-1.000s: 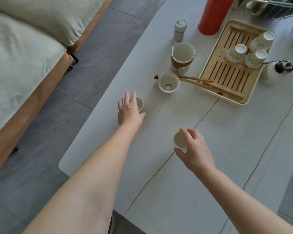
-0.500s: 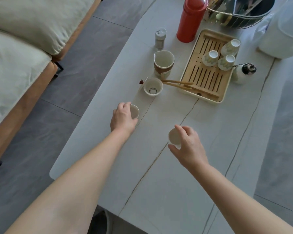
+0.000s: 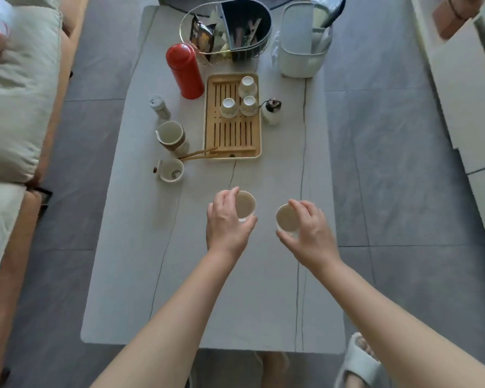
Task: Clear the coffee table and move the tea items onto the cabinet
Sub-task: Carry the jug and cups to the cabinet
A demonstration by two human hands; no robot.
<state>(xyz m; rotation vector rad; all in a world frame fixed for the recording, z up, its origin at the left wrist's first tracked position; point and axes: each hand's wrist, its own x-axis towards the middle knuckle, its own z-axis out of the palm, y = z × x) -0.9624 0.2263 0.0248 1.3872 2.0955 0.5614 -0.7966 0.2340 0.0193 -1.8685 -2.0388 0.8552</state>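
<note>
My left hand [image 3: 226,222] grips a small cream teacup [image 3: 245,204] above the middle of the grey coffee table [image 3: 140,261]. A second small cream teacup [image 3: 286,218] is held by my right hand [image 3: 310,233] just to the right. Further back lies a bamboo tea tray [image 3: 233,135] with three upturned cups [image 3: 238,103]. Left of the tray stand a pitcher [image 3: 170,134], a lidded-bowl cup [image 3: 170,170], wooden tongs [image 3: 199,154], a small white jar [image 3: 159,106] and a red thermos [image 3: 184,70]. A small white teapot [image 3: 271,112] sits right of the tray.
A wire basket [image 3: 227,32] with packets and a pale lidded container [image 3: 303,43] stand at the table's far end. A cushioned sofa [image 3: 11,107] runs along the left. White cabinet fronts [image 3: 465,93] line the right. My slippered foot [image 3: 359,362] shows at the table's near edge.
Both hands have closed on their teacups and lifted them toward the table's middle. The view has swung round, now facing the table lengthwise.
</note>
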